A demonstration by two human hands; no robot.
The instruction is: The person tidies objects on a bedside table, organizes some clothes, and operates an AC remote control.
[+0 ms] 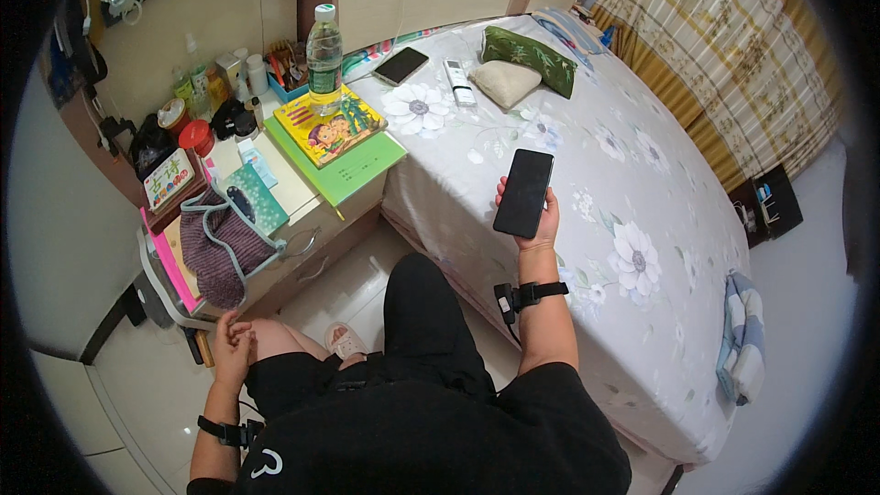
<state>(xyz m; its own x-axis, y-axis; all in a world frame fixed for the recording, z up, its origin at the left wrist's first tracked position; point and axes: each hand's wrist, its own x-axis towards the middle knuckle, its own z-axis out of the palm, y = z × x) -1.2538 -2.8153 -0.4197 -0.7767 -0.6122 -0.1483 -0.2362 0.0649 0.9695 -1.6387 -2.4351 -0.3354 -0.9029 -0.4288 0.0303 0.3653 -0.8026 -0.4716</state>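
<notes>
My right hand holds a black smartphone with a dark screen above the floral bedsheet. Fingers show along both sides of the phone. My left hand hangs beside my bent knee with loosely curled fingers, and nothing shows in it. Just beyond that hand, a purple knitted cloth item with pale blue edging lies on the dressing table. A second smartphone lies on the bed near the headboard, and a white remote control is beside a beige cushion and a green patterned pillow.
On the dressing table, a plastic bottle stands on a yellow picture book over a green folder. Cosmetics, a red round container and a blue-and-white tube are near the wall. A folded blanket hangs at the bed's edge.
</notes>
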